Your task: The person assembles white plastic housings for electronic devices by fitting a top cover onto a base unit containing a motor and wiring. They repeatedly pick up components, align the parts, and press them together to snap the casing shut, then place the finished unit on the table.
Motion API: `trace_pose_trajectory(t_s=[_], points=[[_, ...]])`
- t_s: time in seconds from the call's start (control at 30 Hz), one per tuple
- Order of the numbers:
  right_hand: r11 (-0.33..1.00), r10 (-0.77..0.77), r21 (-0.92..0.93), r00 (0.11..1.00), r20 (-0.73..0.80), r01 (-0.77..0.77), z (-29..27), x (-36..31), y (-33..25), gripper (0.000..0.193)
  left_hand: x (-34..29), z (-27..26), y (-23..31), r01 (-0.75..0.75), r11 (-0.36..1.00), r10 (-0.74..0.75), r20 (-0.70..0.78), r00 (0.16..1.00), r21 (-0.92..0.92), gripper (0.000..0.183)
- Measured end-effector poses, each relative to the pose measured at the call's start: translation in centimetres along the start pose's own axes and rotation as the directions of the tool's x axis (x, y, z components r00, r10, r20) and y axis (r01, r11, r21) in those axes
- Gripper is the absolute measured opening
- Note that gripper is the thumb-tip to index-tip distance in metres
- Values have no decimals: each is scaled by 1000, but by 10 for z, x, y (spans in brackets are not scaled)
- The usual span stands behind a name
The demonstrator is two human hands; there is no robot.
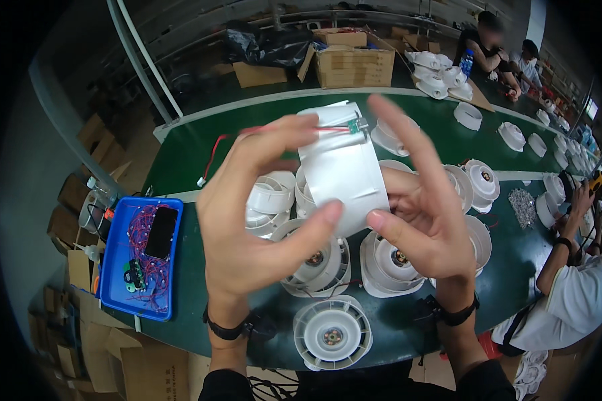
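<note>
grip: left hand (241,230) + right hand (438,230) both clamped on white housing (348,177) | likely best: press green board (353,127) squarely, leave red wire (213,158) slack, untugged

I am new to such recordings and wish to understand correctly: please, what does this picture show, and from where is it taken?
There is no machine here: the grip is a person's left hand and right hand, both bare. The picture comes from a fisheye camera on that person's head, looking down; straight edges bend near its rim. The left hand holds a white plastic part, thumb on its front; the right hand is at the part's right side, index finger raised. At the part's top sits a small green circuit board with a metal connector; a red wire runs leftward to a white plug. Round white housings stand on the green table; at the left, a blue tray contains tangled wires and a black rectangular object. Another person is at the right.
</note>
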State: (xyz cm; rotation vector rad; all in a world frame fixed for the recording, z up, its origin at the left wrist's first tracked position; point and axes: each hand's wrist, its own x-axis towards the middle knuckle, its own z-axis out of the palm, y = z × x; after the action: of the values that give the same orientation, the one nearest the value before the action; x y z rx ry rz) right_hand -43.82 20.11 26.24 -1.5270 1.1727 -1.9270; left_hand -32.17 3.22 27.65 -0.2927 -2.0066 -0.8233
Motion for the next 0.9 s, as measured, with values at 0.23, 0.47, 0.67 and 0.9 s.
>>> trace_pose_trajectory(t_s=[0.23,0.47,0.67,0.9], points=[[994,-80,-77,994,-71,75,16,-1,0,86,-3,9,-12,214,965,-187,175,967,-150,99],[982,-116,-149,993,30,119,11,-2,2,84,2,-3,0,371,878,-330,179,927,-304,98],[995,-79,47,993,-90,83,22,0,2,85,-3,2,-10,258,952,-227,186,956,-167,102],[995,7,103,990,-141,8,19,2,-3,82,-2,1,-20,233,951,-171,283,944,-202,108]])
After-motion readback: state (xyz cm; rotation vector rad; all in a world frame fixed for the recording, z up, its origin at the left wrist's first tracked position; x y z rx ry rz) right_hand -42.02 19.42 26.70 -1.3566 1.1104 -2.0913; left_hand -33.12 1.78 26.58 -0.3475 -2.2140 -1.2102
